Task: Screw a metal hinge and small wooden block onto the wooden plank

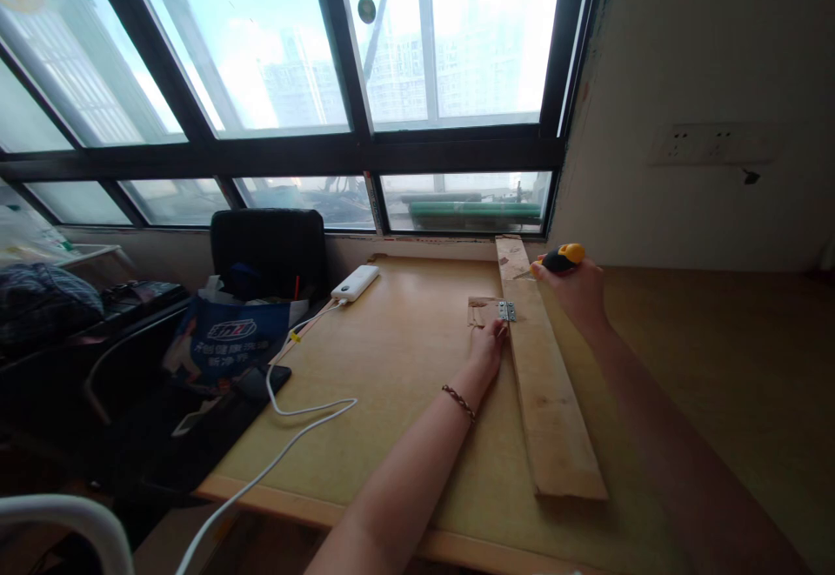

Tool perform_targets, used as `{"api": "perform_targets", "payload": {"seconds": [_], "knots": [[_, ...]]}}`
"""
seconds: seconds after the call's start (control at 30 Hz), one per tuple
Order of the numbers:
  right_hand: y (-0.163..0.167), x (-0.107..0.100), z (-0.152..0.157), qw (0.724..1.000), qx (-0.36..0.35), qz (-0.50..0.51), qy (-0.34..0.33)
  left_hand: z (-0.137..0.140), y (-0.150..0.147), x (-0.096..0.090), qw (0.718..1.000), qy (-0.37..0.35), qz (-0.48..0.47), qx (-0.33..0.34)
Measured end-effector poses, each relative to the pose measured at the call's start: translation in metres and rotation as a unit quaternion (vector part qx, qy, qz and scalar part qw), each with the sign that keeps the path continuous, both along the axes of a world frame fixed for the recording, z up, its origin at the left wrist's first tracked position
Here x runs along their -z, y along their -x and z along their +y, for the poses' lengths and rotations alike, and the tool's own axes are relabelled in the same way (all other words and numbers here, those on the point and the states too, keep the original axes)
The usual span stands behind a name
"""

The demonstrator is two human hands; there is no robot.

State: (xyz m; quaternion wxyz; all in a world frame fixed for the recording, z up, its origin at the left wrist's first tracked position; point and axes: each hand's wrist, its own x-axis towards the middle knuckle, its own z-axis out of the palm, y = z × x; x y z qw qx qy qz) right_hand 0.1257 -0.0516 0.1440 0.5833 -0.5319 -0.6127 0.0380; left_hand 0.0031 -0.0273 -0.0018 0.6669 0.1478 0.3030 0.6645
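Note:
A long wooden plank [554,392] lies on the table, running from near the window wall toward the front. Against its left side sits a small wood block [481,309], and a metal hinge [507,310] spans the two. My left hand [489,344] grips the near edge of the block, fingers closed beside the hinge; its fingertips are partly hidden. A screwdriver [562,257] with a yellow and black handle is in my closed right hand [577,288]. Its shaft points left over the far part of the plank, apart from the hinge.
On the table [391,384], a white power bank [356,283] trails a white cable [306,405] over the front left edge. A black chair [269,249] and a blue bag [228,340] stand left. The window [450,44] is behind, and wall sockets [711,143] are at right.

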Motion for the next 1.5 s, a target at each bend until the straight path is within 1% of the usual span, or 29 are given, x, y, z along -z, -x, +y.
{"api": "perform_targets", "payload": {"seconds": [0.1,0.17,0.2,0.3,0.4,0.43,0.5,0.57,0.7,0.9,1.1,1.27,1.37,1.43,1.5], "knots": [[-0.014,0.013,-0.007,0.997,0.004,-0.054,-0.051,-0.001,0.000,-0.001,1.000,-0.005,0.001,0.005],[-0.032,0.032,-0.011,0.991,-0.031,-0.123,-0.051,-0.003,0.001,-0.002,1.000,-0.009,0.002,0.007],[-0.043,0.044,-0.014,0.984,-0.053,-0.164,-0.043,-0.004,0.001,-0.003,1.000,-0.009,0.003,0.004],[-0.081,0.084,-0.021,0.954,-0.103,-0.283,0.013,-0.006,0.001,-0.007,1.000,0.001,0.009,0.000],[-0.111,0.119,-0.024,0.939,-0.114,-0.321,0.044,-0.006,0.001,-0.008,1.000,0.002,0.011,0.008],[-0.117,0.126,-0.024,0.937,-0.115,-0.324,0.051,-0.005,0.001,-0.008,1.000,0.003,0.009,0.008],[-0.123,0.135,-0.024,0.933,-0.125,-0.332,0.061,-0.003,0.000,-0.006,1.000,0.003,0.001,0.001],[-0.123,0.137,-0.023,0.928,-0.138,-0.340,0.070,-0.001,0.000,-0.004,1.000,0.002,-0.005,-0.004],[-0.121,0.134,-0.023,0.921,-0.157,-0.346,0.084,0.000,0.000,-0.003,1.000,0.007,-0.006,-0.007],[-0.126,0.137,-0.024,0.925,-0.154,-0.333,0.096,-0.005,0.001,-0.005,1.000,0.016,0.008,0.022],[-0.123,0.141,-0.024,0.920,-0.173,-0.331,0.121,-0.007,0.002,-0.007,1.000,0.000,0.004,0.024],[-0.124,0.139,-0.026,0.923,-0.176,-0.318,0.127,-0.008,0.001,-0.010,1.000,-0.008,0.000,0.024],[-0.125,0.132,-0.030,0.928,-0.155,-0.319,0.111,-0.010,0.000,-0.012,1.000,-0.018,0.001,0.023],[-0.118,0.122,-0.031,0.945,-0.121,-0.293,0.085,-0.010,0.000,-0.013,1.000,-0.023,0.001,0.021],[-0.102,0.112,-0.029,0.966,-0.094,-0.232,0.059,-0.010,0.000,-0.013,1.000,-0.020,0.000,0.017]]}}
